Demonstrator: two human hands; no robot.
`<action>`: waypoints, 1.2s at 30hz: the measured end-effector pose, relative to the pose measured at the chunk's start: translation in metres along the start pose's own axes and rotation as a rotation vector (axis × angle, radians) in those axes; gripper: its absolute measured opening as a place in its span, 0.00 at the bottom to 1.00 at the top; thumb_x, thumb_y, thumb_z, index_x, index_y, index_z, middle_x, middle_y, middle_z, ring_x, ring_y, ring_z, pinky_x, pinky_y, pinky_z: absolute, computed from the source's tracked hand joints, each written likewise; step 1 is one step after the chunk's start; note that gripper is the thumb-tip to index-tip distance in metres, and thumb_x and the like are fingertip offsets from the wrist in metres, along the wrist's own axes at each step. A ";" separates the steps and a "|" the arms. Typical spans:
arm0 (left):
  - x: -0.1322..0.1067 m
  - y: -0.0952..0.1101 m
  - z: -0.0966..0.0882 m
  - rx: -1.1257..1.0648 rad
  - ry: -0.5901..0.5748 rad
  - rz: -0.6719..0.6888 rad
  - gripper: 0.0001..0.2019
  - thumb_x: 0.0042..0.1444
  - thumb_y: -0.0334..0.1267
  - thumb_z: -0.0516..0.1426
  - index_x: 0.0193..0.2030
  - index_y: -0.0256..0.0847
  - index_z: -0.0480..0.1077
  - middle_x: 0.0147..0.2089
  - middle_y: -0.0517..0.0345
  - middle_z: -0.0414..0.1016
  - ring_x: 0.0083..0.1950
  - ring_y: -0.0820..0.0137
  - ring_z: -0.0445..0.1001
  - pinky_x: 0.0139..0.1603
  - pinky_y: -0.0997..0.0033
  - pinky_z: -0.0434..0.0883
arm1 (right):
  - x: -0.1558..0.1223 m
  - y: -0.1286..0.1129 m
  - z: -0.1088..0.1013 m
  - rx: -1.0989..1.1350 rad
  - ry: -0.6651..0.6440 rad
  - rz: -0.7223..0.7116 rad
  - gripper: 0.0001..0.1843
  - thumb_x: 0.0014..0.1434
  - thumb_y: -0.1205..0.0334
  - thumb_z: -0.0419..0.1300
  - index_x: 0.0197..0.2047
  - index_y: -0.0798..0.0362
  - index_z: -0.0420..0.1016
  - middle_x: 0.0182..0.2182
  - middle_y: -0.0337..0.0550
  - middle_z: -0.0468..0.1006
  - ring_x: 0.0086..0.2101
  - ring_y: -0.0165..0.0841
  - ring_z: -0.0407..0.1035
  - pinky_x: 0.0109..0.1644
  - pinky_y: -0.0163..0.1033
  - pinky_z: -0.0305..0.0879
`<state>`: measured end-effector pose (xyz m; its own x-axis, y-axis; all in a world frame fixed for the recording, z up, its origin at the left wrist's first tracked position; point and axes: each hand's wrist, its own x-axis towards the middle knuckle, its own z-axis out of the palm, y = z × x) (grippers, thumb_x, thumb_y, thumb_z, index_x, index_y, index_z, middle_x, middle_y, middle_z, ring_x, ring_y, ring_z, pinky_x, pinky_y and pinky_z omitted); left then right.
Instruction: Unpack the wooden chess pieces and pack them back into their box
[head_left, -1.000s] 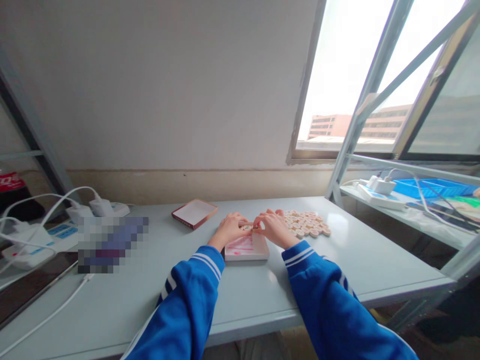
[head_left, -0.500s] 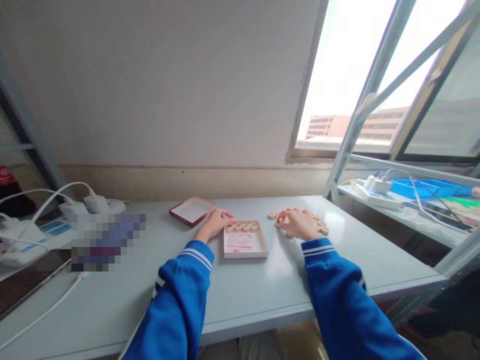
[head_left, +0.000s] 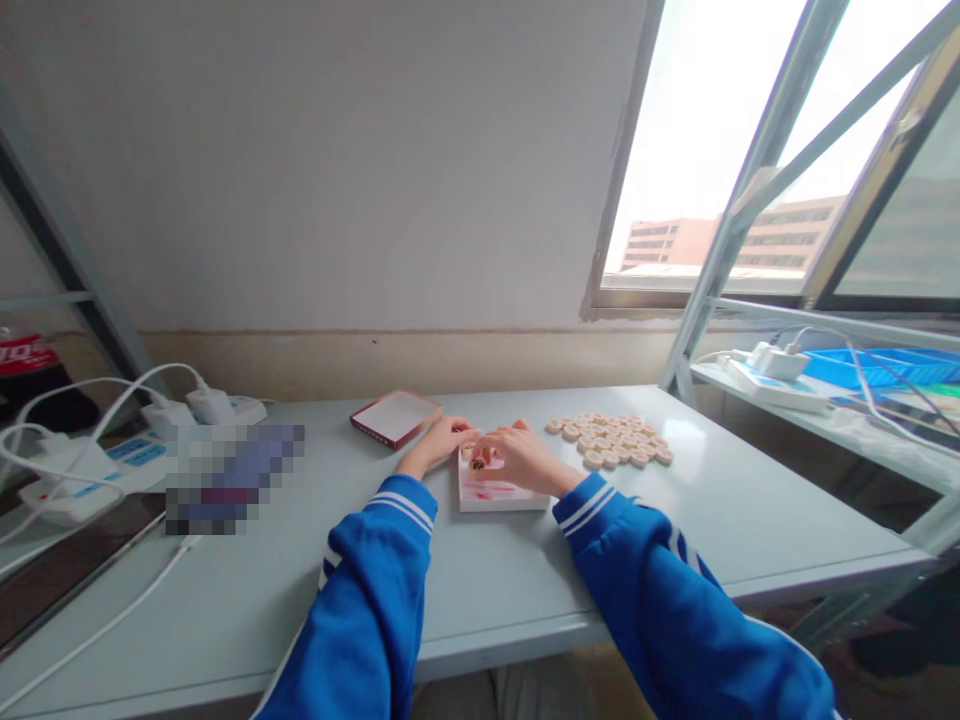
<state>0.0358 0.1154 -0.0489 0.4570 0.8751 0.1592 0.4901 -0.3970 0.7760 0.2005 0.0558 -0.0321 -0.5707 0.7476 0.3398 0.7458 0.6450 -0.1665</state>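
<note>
Our right hand (head_left: 521, 458) has crossed from the heap of round wooden xiangqi pieces (head_left: 609, 440) to the shallow white box (head_left: 501, 492), and now curves over its far end beside our left hand (head_left: 439, 445). Both hands are bent, with fingers close together, and nearly meet above a piece (head_left: 477, 463) in the box; we cannot tell whether either hand pinches it. The heap lies on the table (head_left: 480, 600) right of the box, and the red-edged lid (head_left: 395, 418) lies upturned to its left.
</note>
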 end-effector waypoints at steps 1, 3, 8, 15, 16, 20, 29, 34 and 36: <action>-0.001 -0.001 -0.004 -0.023 -0.031 0.017 0.15 0.47 0.44 0.53 0.31 0.32 0.72 0.32 0.52 0.74 0.36 0.67 0.70 0.40 0.70 0.65 | 0.001 -0.001 0.003 -0.008 0.007 -0.010 0.09 0.49 0.58 0.60 0.35 0.49 0.73 0.31 0.38 0.77 0.34 0.31 0.67 0.39 0.37 0.47; -0.004 -0.002 -0.011 -0.065 -0.074 0.027 0.17 0.46 0.46 0.55 0.36 0.33 0.71 0.39 0.51 0.74 0.42 0.66 0.70 0.44 0.70 0.65 | 0.000 0.004 0.002 0.021 0.049 0.016 0.10 0.50 0.58 0.60 0.38 0.48 0.71 0.32 0.37 0.77 0.33 0.30 0.67 0.39 0.36 0.47; -0.012 0.004 -0.017 -0.033 -0.194 -0.063 0.27 0.37 0.42 0.62 0.46 0.34 0.67 0.44 0.49 0.71 0.46 0.65 0.68 0.44 0.70 0.65 | -0.016 0.045 -0.015 -0.167 0.165 0.308 0.08 0.55 0.59 0.55 0.38 0.48 0.72 0.36 0.40 0.75 0.36 0.32 0.65 0.39 0.38 0.47; -0.014 0.009 -0.011 -0.071 -0.251 -0.079 0.30 0.35 0.40 0.62 0.48 0.34 0.65 0.47 0.49 0.68 0.46 0.63 0.67 0.45 0.69 0.64 | -0.030 0.070 -0.016 -0.440 0.025 0.487 0.10 0.55 0.62 0.53 0.36 0.49 0.76 0.40 0.46 0.73 0.41 0.38 0.60 0.39 0.41 0.47; -0.014 0.009 -0.011 -0.085 -0.252 -0.074 0.30 0.35 0.40 0.61 0.48 0.33 0.65 0.48 0.48 0.68 0.47 0.63 0.67 0.46 0.68 0.64 | -0.031 0.071 -0.015 -0.437 0.038 0.490 0.11 0.55 0.63 0.52 0.36 0.49 0.76 0.40 0.46 0.73 0.42 0.38 0.60 0.40 0.42 0.47; -0.015 0.007 -0.012 -0.094 -0.240 -0.059 0.29 0.36 0.41 0.60 0.48 0.33 0.65 0.48 0.48 0.68 0.48 0.62 0.66 0.47 0.67 0.63 | -0.032 0.075 -0.015 -0.476 0.068 0.537 0.12 0.56 0.64 0.51 0.38 0.51 0.75 0.38 0.48 0.74 0.41 0.39 0.60 0.40 0.43 0.46; -0.007 0.005 0.013 -0.002 -0.004 -0.069 0.17 0.47 0.45 0.54 0.40 0.35 0.70 0.43 0.48 0.73 0.45 0.62 0.69 0.45 0.67 0.65 | -0.020 0.048 -0.023 0.015 0.108 0.133 0.11 0.51 0.56 0.59 0.39 0.47 0.74 0.35 0.42 0.72 0.37 0.33 0.63 0.40 0.37 0.54; -0.004 0.005 0.016 -0.023 -0.026 -0.024 0.17 0.48 0.45 0.53 0.38 0.34 0.71 0.41 0.49 0.74 0.44 0.64 0.70 0.45 0.69 0.66 | -0.013 0.022 -0.006 0.083 -0.017 0.006 0.10 0.50 0.60 0.60 0.39 0.49 0.72 0.31 0.39 0.73 0.32 0.30 0.65 0.36 0.35 0.54; -0.005 0.007 0.012 -0.049 -0.060 -0.004 0.17 0.48 0.44 0.52 0.39 0.33 0.71 0.43 0.49 0.73 0.45 0.64 0.70 0.46 0.70 0.65 | -0.012 0.018 0.001 0.019 0.018 0.019 0.10 0.50 0.61 0.60 0.38 0.50 0.71 0.31 0.39 0.74 0.34 0.31 0.66 0.38 0.36 0.52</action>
<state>0.0456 0.1048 -0.0511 0.4997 0.8578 0.1205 0.4556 -0.3787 0.8056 0.2203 0.0593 -0.0404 -0.5498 0.7569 0.3533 0.7499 0.6336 -0.1906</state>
